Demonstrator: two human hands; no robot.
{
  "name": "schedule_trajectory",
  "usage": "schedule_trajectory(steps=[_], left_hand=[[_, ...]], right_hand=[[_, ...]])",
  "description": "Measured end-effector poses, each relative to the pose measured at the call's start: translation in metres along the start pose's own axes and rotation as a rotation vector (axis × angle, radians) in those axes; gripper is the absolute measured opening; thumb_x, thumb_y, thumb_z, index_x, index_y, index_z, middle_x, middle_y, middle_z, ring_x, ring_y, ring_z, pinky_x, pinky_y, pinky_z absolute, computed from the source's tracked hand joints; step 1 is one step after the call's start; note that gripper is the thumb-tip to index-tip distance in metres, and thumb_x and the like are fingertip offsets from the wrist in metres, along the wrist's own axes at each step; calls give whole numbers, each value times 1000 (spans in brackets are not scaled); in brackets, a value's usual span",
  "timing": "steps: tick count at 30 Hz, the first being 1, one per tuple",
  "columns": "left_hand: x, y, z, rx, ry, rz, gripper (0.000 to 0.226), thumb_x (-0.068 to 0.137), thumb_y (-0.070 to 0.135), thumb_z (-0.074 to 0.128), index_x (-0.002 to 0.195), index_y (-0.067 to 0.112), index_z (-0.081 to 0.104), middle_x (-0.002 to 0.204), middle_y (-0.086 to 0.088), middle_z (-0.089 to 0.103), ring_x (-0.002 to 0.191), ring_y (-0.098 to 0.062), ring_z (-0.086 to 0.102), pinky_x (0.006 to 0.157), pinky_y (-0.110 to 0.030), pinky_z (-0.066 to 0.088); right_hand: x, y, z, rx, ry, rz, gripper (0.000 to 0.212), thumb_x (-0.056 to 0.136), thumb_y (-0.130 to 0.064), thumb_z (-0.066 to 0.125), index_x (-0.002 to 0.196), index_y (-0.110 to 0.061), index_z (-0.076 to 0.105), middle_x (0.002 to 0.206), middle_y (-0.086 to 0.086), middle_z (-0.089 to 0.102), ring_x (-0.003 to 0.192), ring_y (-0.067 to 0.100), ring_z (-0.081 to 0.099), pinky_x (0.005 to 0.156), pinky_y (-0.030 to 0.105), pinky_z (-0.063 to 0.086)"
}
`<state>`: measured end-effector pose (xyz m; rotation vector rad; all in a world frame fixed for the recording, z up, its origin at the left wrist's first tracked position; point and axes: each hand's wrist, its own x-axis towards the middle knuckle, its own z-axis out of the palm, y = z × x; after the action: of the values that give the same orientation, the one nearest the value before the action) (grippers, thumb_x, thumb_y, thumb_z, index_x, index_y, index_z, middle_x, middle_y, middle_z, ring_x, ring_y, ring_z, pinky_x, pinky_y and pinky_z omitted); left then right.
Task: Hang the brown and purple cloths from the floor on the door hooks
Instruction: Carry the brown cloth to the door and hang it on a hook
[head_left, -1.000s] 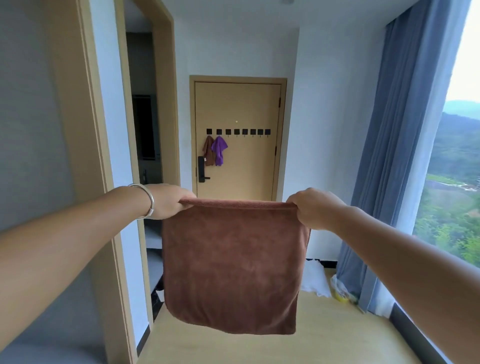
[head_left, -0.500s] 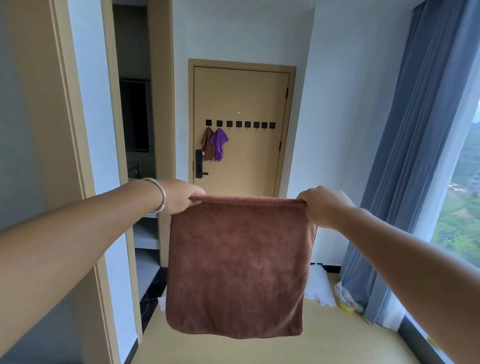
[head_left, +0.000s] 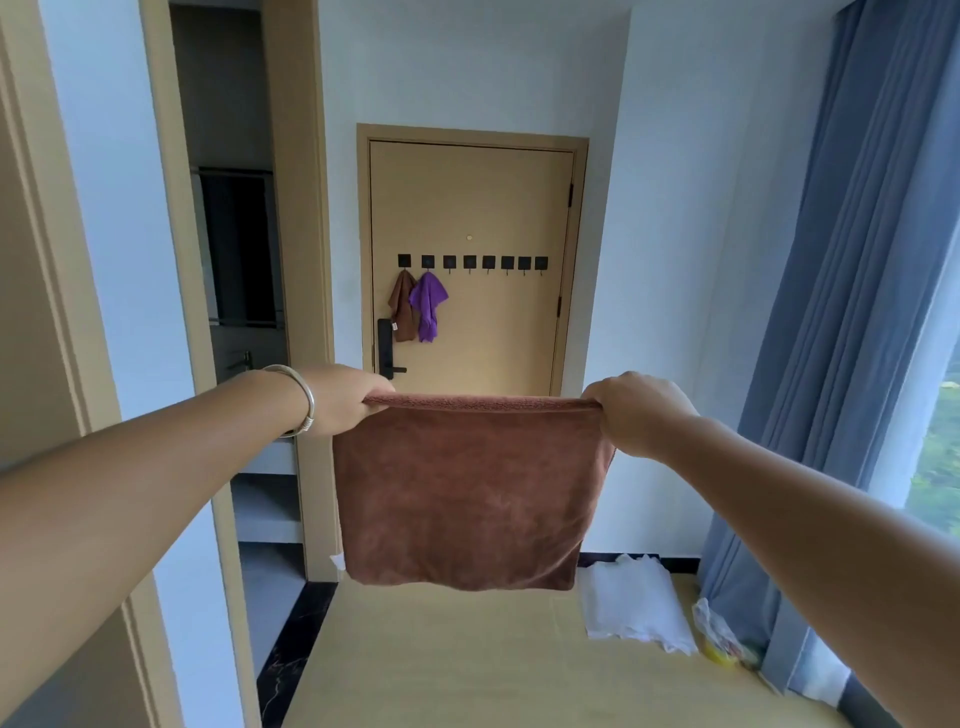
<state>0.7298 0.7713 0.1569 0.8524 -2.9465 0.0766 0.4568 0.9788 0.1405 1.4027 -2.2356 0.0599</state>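
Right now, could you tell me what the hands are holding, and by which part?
A brown cloth, stretched between left hand and right hand, each pinching a top corner.

Fuzzy matt brown cloth (head_left: 467, 493); smooth matt wooden door (head_left: 493, 208); shiny metal bangle (head_left: 304, 400).
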Motion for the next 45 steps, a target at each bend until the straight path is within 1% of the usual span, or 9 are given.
schedule_trajectory(steps=[3, 5, 8, 13, 23, 27, 31, 38, 45], left_hand=[[24, -10, 9, -9, -18, -7, 26, 103, 40, 34, 84, 43, 52, 90, 8, 63, 84, -15, 59, 75, -31, 45], [42, -17, 14, -31, -33, -22, 26, 103, 38, 33, 96, 39, 58, 97, 6, 65, 89, -16, 59, 76, -29, 44], [72, -22, 19, -29, -41, -62, 31, 104, 38, 32, 112, 29, 60, 106, 3, 65, 97, -19, 59, 80, -30, 45], [133, -25, 10, 34, -19, -139, 30, 104, 37, 31, 105, 27, 59, 103, 1, 65, 94, -20, 59, 70, -26, 40], [253, -15, -9, 75, 53, -190, 29, 103, 34, 33, 97, 23, 59, 95, -4, 65, 83, -21, 57, 68, -29, 40], [289, -17, -2, 94, 23, -204, 30, 103, 36, 33, 102, 23, 60, 98, -4, 65, 91, -24, 60, 74, -31, 44], [326, -30, 2, 123, 18, -196, 28, 103, 35, 31, 99, 25, 58, 93, 1, 63, 82, -17, 56, 64, -26, 38], [393, -80, 17, 115, 23, -176, 30, 102, 36, 30, 95, 26, 58, 91, 1, 63, 83, -19, 58, 71, -32, 43], [470, -167, 25, 95, 79, -157, 31, 100, 35, 29, 90, 28, 58, 89, 0, 66, 85, -25, 62, 80, -41, 50]], right_hand=[[26, 3, 17, -1, -12, 0, 36, 82, -7, 37, 96, -26, 65, 86, -4, 64, 78, 20, 61, 67, 32, 52], [45, 6, 30, 9, -16, -10, 36, 82, -7, 37, 94, -26, 65, 84, -4, 63, 77, 19, 61, 67, 32, 52], [76, 13, 50, 28, -26, -21, 35, 80, -6, 36, 91, -26, 63, 82, -3, 62, 75, 20, 59, 62, 30, 47], [132, 36, 79, 38, -16, -11, 26, 80, -5, 37, 68, -27, 44, 67, -6, 49, 58, 13, 45, 51, 27, 33], [242, 113, 117, 85, 91, -33, 32, 83, -7, 38, 85, -27, 62, 70, -6, 54, 64, 17, 53, 49, 25, 34], [268, 129, 140, 94, 83, -60, 34, 84, -7, 38, 89, -30, 63, 72, -7, 57, 67, 16, 55, 50, 25, 36], [293, 139, 164, 95, 76, -62, 35, 81, -5, 36, 87, -31, 59, 67, -10, 50, 65, 17, 51, 48, 26, 30], [354, 135, 200, 92, 67, -65, 38, 81, -6, 35, 93, -29, 63, 71, -7, 54, 71, 21, 56, 55, 29, 40], [453, 105, 223, 51, 77, -58, 37, 86, -8, 36, 95, -28, 66, 74, -6, 57, 68, 17, 55, 52, 26, 37]])
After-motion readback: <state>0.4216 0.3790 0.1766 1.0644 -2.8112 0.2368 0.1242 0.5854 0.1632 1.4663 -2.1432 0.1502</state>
